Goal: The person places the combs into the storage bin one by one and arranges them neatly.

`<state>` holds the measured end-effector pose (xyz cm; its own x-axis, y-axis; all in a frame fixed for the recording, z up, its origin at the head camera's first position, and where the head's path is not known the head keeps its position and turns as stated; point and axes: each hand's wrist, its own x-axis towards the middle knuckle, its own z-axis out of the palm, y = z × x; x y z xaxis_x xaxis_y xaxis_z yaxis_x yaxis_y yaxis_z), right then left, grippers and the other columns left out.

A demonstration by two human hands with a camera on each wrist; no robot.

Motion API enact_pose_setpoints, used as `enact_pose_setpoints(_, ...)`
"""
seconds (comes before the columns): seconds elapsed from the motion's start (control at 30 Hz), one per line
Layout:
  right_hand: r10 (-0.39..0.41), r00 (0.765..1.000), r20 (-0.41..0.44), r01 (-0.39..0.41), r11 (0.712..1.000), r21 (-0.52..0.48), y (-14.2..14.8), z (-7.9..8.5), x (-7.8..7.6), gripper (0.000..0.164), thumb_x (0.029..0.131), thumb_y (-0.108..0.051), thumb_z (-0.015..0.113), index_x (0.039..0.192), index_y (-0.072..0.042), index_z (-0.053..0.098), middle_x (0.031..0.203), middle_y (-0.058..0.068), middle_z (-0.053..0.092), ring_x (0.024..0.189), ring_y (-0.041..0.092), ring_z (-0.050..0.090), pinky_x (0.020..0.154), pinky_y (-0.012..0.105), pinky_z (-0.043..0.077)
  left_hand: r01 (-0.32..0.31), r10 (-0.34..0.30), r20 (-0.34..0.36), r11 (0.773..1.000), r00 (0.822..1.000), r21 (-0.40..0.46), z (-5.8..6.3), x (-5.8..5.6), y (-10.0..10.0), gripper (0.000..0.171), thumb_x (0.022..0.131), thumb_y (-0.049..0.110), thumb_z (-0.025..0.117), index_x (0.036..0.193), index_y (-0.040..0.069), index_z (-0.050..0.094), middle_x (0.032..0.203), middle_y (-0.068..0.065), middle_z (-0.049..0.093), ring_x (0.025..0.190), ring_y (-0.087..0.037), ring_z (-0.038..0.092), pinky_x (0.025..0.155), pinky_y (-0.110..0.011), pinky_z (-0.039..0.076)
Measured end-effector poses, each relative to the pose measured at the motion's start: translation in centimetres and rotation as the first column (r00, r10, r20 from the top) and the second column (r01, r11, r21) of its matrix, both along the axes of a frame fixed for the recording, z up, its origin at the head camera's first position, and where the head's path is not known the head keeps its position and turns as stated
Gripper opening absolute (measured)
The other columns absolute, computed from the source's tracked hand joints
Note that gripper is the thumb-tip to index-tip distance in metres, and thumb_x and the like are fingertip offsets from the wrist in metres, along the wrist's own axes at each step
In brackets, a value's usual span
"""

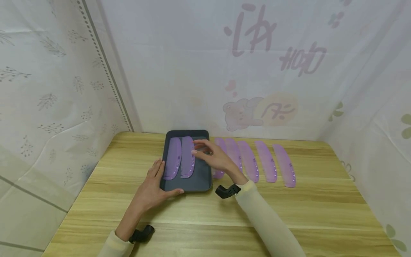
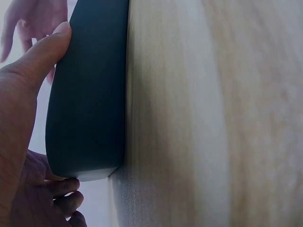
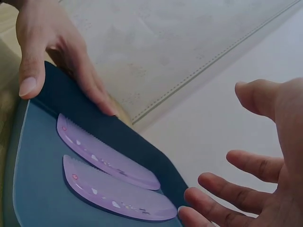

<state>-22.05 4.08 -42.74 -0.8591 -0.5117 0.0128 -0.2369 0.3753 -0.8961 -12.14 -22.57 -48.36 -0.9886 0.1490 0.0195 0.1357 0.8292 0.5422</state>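
A dark grey-blue tray [image 1: 202, 175] stands on the table with two purple combs in it, side by side. My left hand [image 1: 153, 189] grips the tray's near left corner, thumb along the near wall [image 2: 87, 94] and fingers at the left side. Over the tray's right part, my right hand [image 1: 213, 155] hovers beside the second comb [image 1: 187, 160]. In the right wrist view its fingers [image 3: 236, 189] are spread, with nothing between them and the thumb. The first comb [image 3: 106, 151] lies nearer the tray's left wall.
To the tray's right, several more purple combs lie in a row on the wooden table [image 1: 205, 228], among them a comb [image 1: 284, 166] at the far right end. My right forearm partly covers the nearest ones. A printed white cloth [image 1: 179, 71] hangs behind and at both sides.
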Motion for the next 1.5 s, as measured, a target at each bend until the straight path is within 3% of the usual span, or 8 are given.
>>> enact_pose_setpoints(0.57,-0.076,0.997,-0.036,0.073,0.994,-0.080,4.1,0.5,1.4,0.057,0.102,-0.035,0.065,0.154,-0.024,0.044,0.149,0.009,0.054,0.136,0.034,0.055,0.114,0.049,0.045,-0.005,0.005,-0.003,1.000,1.000,0.001,-0.1,0.1,0.0,0.136,0.071,0.080,0.075,0.164,0.002,0.014,0.173,-0.018,0.010,0.158,-0.044,0.013,0.121,-0.064,0.029)
enact_pose_setpoints(0.87,-0.138,0.984,-0.114,0.134,0.990,-0.039,6.6,0.8,1.9,0.064,0.101,-0.036,0.066,0.157,-0.019,0.040,0.154,0.012,0.050,0.140,0.037,0.052,0.116,0.054,0.043,0.000,0.000,0.000,1.000,1.000,0.002,0.1,0.1,0.1,0.136,0.071,0.079,0.075,0.164,0.002,0.014,0.173,-0.017,0.009,0.159,-0.041,0.011,0.125,-0.061,0.024)
enact_pose_setpoints(1.17,-0.221,0.961,-0.164,0.225,0.974,0.007,9.7,0.7,2.1,0.070,0.099,-0.042,0.068,0.159,-0.025,0.036,0.160,0.004,0.044,0.144,0.034,0.046,0.118,0.054,0.039,-0.003,0.003,0.013,1.000,1.000,0.004,0.3,0.2,0.1,0.136,0.072,0.079,0.076,0.164,0.001,0.013,0.173,-0.017,0.008,0.159,-0.042,0.010,0.125,-0.062,0.023)
enact_pose_setpoints(1.5,-0.301,0.930,-0.211,0.329,0.937,0.115,14.1,0.0,1.9,0.081,0.097,-0.045,0.069,0.161,-0.015,0.031,0.163,0.015,0.036,0.145,0.041,0.040,0.119,0.061,0.035,-0.008,0.008,0.012,1.000,1.000,-0.006,0.2,0.1,0.1,0.136,0.072,0.080,0.074,0.164,0.002,0.012,0.173,-0.017,0.008,0.158,-0.046,0.012,0.122,-0.064,0.027)
